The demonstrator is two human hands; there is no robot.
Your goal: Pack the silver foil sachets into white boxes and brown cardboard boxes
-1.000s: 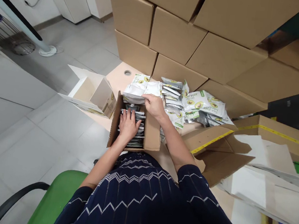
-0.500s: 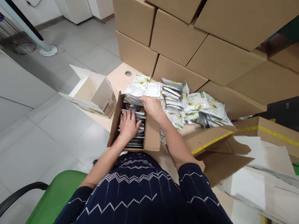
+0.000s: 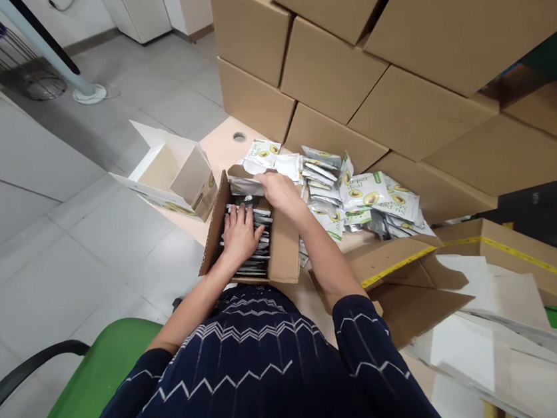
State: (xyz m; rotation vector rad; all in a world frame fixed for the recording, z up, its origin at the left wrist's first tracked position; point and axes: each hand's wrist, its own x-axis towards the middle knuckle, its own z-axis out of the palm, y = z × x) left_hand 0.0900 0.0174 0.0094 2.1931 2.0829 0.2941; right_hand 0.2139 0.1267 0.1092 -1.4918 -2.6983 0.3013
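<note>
An open brown carton (image 3: 284, 253) stands at the table's near edge, holding a row of upright packets (image 3: 258, 260). My left hand (image 3: 239, 235) lies over those packets with its fingers spread. At the carton's far end my right hand (image 3: 280, 192) has its fingers closed on a silvery-white packet (image 3: 245, 186), which is inside the far wall. Loose white packets with avocado pictures (image 3: 368, 189) lie in piles beyond the carton and to its right. A short stack of packets (image 3: 321, 177) stands among them.
An open white box (image 3: 195, 183) stands left of the carton. Large brown boxes (image 3: 334, 71) are stacked behind the table. At right are an open brown box (image 3: 413, 305) and white folded boxes (image 3: 474, 345). A green chair (image 3: 104, 364) is at lower left.
My right hand has moved slightly left and away from me with the packet, which now sits lower against the carton's far wall. My left hand has hardly moved.
</note>
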